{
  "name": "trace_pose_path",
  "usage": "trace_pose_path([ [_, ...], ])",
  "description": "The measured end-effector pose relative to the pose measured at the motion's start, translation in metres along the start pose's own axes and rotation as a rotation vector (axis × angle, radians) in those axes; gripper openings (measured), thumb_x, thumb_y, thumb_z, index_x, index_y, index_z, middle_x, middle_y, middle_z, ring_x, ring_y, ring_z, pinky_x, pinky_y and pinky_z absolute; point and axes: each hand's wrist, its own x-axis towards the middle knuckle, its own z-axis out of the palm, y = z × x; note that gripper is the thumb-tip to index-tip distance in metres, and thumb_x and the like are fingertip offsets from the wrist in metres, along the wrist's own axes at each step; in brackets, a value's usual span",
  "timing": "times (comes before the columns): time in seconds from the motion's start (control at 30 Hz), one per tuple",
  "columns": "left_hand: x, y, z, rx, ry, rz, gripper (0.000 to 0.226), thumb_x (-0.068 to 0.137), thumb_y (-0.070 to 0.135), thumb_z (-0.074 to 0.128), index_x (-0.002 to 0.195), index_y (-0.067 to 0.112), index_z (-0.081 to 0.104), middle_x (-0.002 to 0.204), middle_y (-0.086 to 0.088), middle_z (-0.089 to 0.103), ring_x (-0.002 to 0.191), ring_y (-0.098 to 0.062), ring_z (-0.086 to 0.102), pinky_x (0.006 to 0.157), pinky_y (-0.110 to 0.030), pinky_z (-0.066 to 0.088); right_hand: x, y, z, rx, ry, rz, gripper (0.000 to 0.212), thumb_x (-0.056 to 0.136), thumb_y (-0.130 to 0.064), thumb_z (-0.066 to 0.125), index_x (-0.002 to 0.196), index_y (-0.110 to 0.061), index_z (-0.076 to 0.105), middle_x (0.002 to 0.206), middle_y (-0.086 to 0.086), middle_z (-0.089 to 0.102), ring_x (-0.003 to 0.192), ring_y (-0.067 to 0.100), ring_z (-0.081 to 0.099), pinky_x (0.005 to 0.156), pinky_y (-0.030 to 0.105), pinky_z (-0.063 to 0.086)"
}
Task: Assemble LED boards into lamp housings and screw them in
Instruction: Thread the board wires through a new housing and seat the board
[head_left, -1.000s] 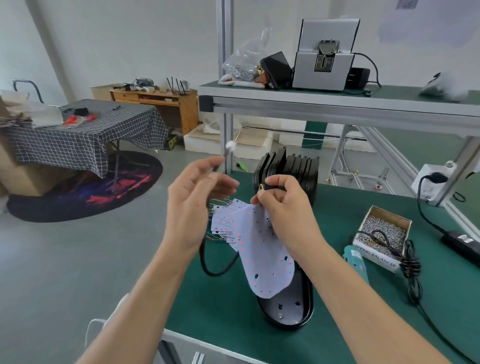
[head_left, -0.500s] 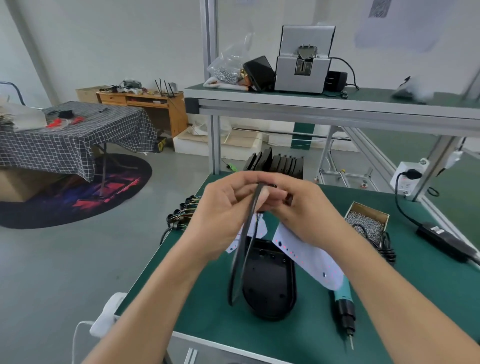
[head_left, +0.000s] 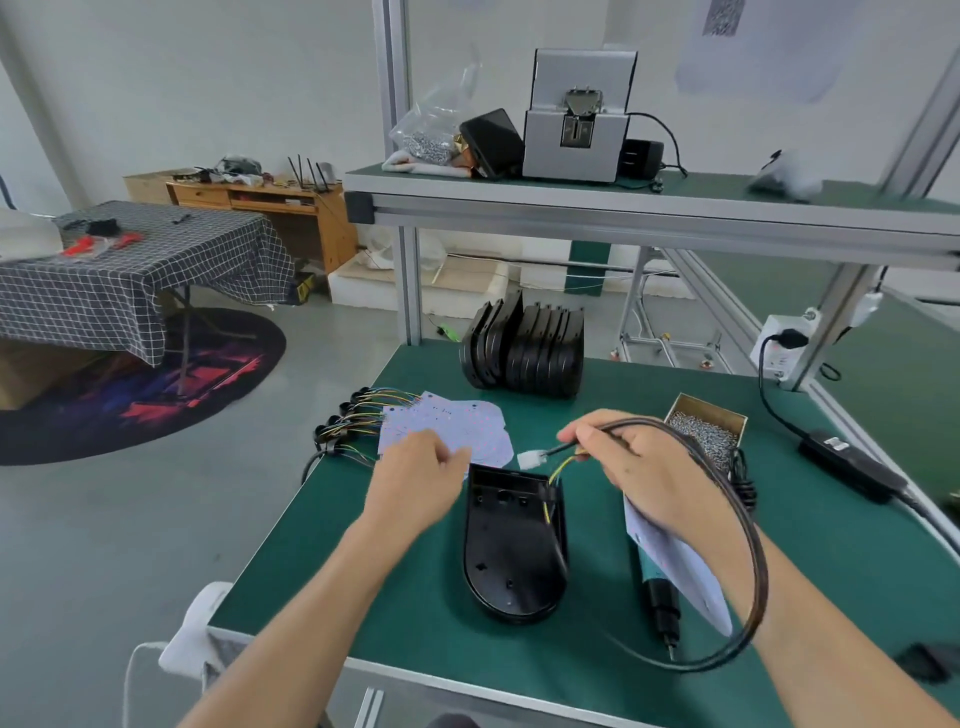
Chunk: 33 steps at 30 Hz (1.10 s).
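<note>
A black lamp housing (head_left: 511, 551) lies open side up on the green bench. My right hand (head_left: 644, 470) pinches a black cable (head_left: 748, 525) near its white connector (head_left: 531, 460); the cable loops round over my forearm. Under that hand a white LED board (head_left: 675, 566) hangs tilted; yellow wires run from the cable end down into the housing. My left hand (head_left: 415, 483) hovers just left of the housing's top, fingers loosely curled, over the edge of a pile of LED boards (head_left: 447, 423). I cannot tell if it touches them.
A row of black housings (head_left: 524, 353) stands at the back. A box of screws (head_left: 706, 428) sits to the right, an electric screwdriver (head_left: 657, 597) lies beside the housing. Bundled wires (head_left: 353, 421) trail off the left edge. A power adapter (head_left: 852, 465) lies far right.
The hands have come apart. The cable, held before in both hands over the housing, is now in the right hand alone, and the left hand has dropped toward the board pile.
</note>
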Motion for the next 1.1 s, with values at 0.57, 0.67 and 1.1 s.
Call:
trace_pose_path([
  [0.57,-0.007,-0.013,0.05,-0.332,-0.01,-0.061,0.011,0.088,0.028,0.067,0.079,0.022,0.064,0.056,0.019,0.062,0.055,0.006,0.053,0.051,-0.009,0.038,0.02,0.031,0.025,-0.17,-0.165,0.099,0.026,0.101,-0.013,0.061,0.094,-0.026,0.082,0.084,-0.01,0.078,0.086,0.003,0.072,0.088,0.024,0.054],
  [0.67,-0.013,-0.009,0.047,-0.309,0.039,-0.027,0.009,0.088,0.033,0.069,0.087,0.026,0.064,0.073,0.011,0.068,0.071,0.003,0.058,0.059,-0.008,0.04,0.02,0.03,0.025,-0.132,-0.116,0.068,0.026,0.101,-0.013,0.061,0.093,-0.026,0.082,0.083,-0.013,0.078,0.083,0.001,0.071,0.083,0.02,0.053],
  [1.1,-0.027,0.017,0.031,-0.664,-0.098,0.142,0.026,0.076,0.031,0.062,0.101,0.03,0.055,0.071,0.004,0.065,0.06,-0.015,0.052,0.062,-0.032,0.041,0.02,0.019,0.026,-0.069,-0.079,-0.023,0.021,0.101,-0.015,0.063,0.097,-0.028,0.08,0.093,-0.019,0.076,0.095,0.002,0.069,0.087,0.024,0.052],
])
